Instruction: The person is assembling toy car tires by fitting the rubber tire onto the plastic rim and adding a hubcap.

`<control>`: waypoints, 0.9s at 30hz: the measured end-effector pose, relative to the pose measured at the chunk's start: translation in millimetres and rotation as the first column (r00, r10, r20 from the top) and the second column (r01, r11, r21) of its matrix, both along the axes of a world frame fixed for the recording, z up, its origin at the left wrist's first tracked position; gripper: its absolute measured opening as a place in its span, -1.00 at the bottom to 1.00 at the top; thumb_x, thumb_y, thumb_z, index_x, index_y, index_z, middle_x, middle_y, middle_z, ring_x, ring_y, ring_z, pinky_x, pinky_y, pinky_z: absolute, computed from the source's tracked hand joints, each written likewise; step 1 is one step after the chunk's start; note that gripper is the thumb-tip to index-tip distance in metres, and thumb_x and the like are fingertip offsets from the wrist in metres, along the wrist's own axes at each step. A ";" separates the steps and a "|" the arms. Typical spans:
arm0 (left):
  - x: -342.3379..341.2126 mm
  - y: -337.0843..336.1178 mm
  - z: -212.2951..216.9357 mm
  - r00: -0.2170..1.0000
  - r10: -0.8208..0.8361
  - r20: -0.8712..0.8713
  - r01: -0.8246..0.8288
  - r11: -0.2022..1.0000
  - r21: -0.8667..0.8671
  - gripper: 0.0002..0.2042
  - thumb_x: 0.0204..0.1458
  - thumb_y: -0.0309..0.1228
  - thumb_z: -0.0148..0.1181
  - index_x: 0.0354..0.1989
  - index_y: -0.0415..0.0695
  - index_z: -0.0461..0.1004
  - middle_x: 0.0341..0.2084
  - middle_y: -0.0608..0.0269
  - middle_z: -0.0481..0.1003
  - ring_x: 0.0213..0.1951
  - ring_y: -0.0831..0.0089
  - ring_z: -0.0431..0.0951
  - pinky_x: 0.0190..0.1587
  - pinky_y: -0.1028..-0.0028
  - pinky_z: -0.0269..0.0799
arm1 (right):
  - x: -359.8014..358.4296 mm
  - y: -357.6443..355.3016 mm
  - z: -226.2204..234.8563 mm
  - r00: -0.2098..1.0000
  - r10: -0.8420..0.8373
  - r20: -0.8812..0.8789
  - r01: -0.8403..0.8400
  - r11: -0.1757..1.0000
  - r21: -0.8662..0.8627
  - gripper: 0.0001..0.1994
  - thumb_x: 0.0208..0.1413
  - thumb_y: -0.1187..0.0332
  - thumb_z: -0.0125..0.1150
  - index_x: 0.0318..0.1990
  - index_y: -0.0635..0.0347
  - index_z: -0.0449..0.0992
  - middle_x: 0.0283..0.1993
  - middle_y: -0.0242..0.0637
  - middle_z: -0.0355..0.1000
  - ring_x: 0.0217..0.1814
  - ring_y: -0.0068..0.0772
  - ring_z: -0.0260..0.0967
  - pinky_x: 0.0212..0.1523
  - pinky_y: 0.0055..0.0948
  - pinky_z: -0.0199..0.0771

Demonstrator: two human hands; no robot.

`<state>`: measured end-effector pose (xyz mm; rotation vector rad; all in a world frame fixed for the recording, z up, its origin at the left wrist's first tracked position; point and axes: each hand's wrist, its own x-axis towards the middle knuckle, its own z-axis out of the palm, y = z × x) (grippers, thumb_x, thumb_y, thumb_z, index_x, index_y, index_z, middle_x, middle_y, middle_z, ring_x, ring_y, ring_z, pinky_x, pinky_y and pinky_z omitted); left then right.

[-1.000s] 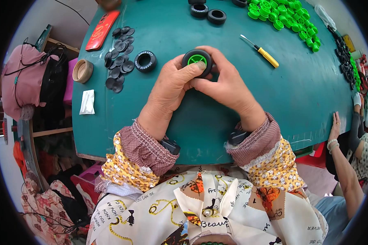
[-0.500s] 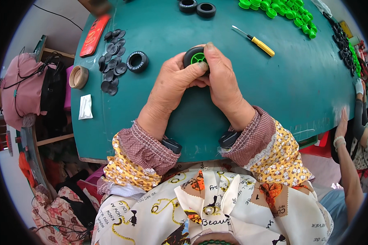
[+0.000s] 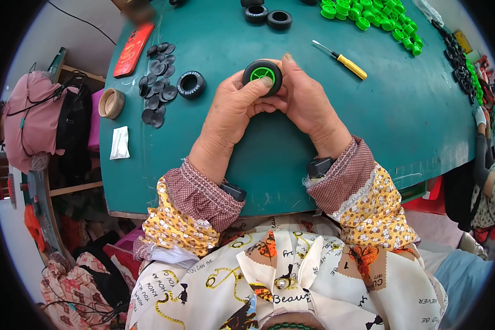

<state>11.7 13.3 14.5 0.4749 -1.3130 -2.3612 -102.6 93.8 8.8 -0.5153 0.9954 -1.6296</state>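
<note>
My left hand (image 3: 229,105) is closed on a small toy wheel (image 3: 278,82), a black tyre with a green spoked rim (image 3: 262,73). Its thumb presses on the rim. On the wheel's right side is my right hand (image 3: 308,104), its fingers curled behind and under the tyre, partly hidden. The right thumb stands up, clear of the tyre. A loose black tyre (image 3: 191,84) with white lettering lies to the left, beside several black discs (image 3: 158,68). Farther off lie more black tyres (image 3: 279,20) and a heap of green rims (image 3: 388,16).
A screwdriver (image 3: 347,64) with a yellow handle lies on the green table (image 3: 368,126) to the right. Black parts (image 3: 457,60) line the right edge. On the left are a red packet (image 3: 133,49), a round tan container (image 3: 111,103) and a white sachet (image 3: 120,143).
My right thumb has lifted off the wheel, and its face now shows more fully. The right hand has shifted slightly right. A co-worker's arm at the right edge has moved mostly out of view.
</note>
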 end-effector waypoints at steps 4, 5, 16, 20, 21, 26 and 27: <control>-0.9 1.1 2.1 1.000 0.013 0.002 -0.013 1.000 -0.017 -0.72 -0.01 -0.41 0.08 -0.13 -0.28 0.37 -0.42 0.16 0.47 -0.46 0.49 0.52 -0.42 0.66 0.45 | 8.2 0.5 6.4 0.997 -0.058 -0.054 0.058 0.998 0.003 -0.61 0.20 0.09 -0.24 -0.15 0.23 0.37 -0.29 -0.37 0.33 -0.31 -0.62 0.28 -0.28 -0.65 0.36; -1.6 1.6 1.9 1.000 0.029 0.005 -0.029 0.999 -0.016 -0.72 -0.01 -0.42 0.07 -0.12 -0.28 0.37 -0.41 0.17 0.47 -0.46 0.50 0.52 -0.42 0.66 0.45 | 10.4 -0.3 5.4 0.997 -0.056 -0.055 0.057 0.998 0.004 -0.61 0.20 0.09 -0.24 -0.15 0.23 0.37 -0.29 -0.37 0.33 -0.31 -0.62 0.28 -0.28 -0.65 0.36; -3.6 6.9 -3.2 0.999 0.035 0.019 -0.033 0.996 -0.086 -0.66 -0.03 -0.41 0.10 -0.07 -0.27 0.32 -0.35 0.21 0.45 -0.42 0.51 0.52 -0.38 0.64 0.45 | 11.8 -1.0 -3.7 0.948 -0.211 -0.238 0.193 0.977 -0.095 -0.63 0.20 0.14 -0.24 -0.27 0.27 0.39 -0.38 -0.37 0.31 -0.35 -0.64 0.23 -0.34 -0.68 0.31; -6.8 6.6 -1.5 1.000 0.025 0.012 -0.024 0.995 -0.098 -0.68 -0.02 -0.43 0.10 -0.08 -0.27 0.33 -0.35 0.21 0.45 -0.40 0.51 0.52 -0.37 0.64 0.45 | 4.0 -1.5 -7.3 0.942 -0.214 -0.258 0.192 0.975 -0.111 -0.64 0.20 0.14 -0.24 -0.26 0.26 0.39 -0.37 -0.38 0.32 -0.34 -0.63 0.24 -0.33 -0.68 0.31; -5.4 5.2 -0.3 1.000 0.021 0.017 -0.019 0.996 -0.086 -0.68 -0.02 -0.43 0.10 -0.08 -0.26 0.33 -0.35 0.20 0.45 -0.40 0.52 0.52 -0.36 0.64 0.44 | 3.0 -1.8 -7.0 0.974 -0.148 -0.170 0.136 0.987 -0.081 -0.64 0.20 0.13 -0.22 -0.24 0.25 0.38 -0.36 -0.38 0.32 -0.32 -0.62 0.26 -0.32 -0.67 0.32; -3.8 1.6 -6.0 0.973 0.229 0.043 -0.193 0.897 -0.397 -0.70 -0.03 -0.46 0.11 -0.10 -0.26 0.34 -0.32 0.22 0.45 -0.35 0.48 0.49 -0.30 0.59 0.42 | 4.1 -2.8 -1.7 0.992 -0.112 -0.064 0.110 0.993 -0.035 -0.63 0.17 0.08 -0.15 -0.16 0.23 0.35 -0.30 -0.36 0.34 -0.25 -0.58 0.30 -0.29 -0.64 0.35; -3.5 1.6 -6.3 0.942 0.334 0.033 -0.245 0.751 -0.613 -0.69 -0.04 -0.46 0.12 -0.10 -0.26 0.34 -0.29 0.19 0.45 -0.28 0.44 0.49 -0.25 0.56 0.40 | 3.1 0.8 2.4 0.983 -0.111 -0.145 0.112 0.994 0.001 -0.61 0.15 0.05 -0.13 -0.14 0.23 0.33 -0.28 -0.34 0.34 -0.24 -0.57 0.30 -0.28 -0.62 0.36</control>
